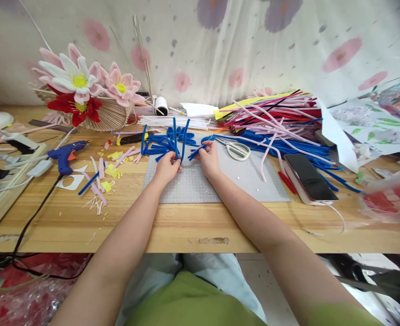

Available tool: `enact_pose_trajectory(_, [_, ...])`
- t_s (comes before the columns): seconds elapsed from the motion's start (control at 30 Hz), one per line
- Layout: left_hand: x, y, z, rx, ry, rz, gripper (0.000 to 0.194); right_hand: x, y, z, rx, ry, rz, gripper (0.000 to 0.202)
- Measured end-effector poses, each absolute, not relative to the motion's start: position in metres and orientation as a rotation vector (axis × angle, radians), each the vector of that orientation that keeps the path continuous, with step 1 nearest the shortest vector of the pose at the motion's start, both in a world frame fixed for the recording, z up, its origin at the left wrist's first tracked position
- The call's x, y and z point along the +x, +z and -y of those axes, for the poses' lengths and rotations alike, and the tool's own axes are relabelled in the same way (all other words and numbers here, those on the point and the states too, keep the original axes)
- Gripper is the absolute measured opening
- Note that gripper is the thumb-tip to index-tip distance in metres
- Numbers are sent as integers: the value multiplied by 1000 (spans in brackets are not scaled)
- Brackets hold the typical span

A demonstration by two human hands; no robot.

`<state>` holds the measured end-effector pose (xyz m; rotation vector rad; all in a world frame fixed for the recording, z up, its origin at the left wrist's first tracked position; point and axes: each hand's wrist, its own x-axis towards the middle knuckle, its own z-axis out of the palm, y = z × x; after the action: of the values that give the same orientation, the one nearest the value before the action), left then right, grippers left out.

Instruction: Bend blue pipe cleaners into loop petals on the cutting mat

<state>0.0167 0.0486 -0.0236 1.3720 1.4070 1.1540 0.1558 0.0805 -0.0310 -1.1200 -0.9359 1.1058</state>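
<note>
My left hand (167, 168) pinches blue pipe cleaners over the grey cutting mat (193, 190). Two blue stems (185, 136) stand upright above its fingertips. My right hand (209, 158), a little to the right, is closed on a bent blue pipe cleaner (195, 152) whose short ends stick out to the left. The right fingertips are partly hidden. Behind my left hand lies a heap of blue pipe cleaner pieces (159, 144), some bent into loops. Scissors (238, 151) with pale handles rest on the mat, right of my right hand.
A bundle of blue pipe cleaners (284, 147) lies behind the phone (310, 176), with pink and red ones (271, 113) above. A blue glue gun (67, 155), its cord hanging off the table, sits near scraps (113, 170). Fuzzy flowers (79, 81) stand at back left.
</note>
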Motion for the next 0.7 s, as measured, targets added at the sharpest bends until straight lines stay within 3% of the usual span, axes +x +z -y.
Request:
enact_pose_trajectory(0.43, [9,-36,-56,1526,1000,-1289,19,152,-34,-76,-932,1244,1236,27])
enact_pose_trajectory(0.7, [7,-40,-57,1643,1040,-1274,10,152,-31,-77,-981,1102,1176,25])
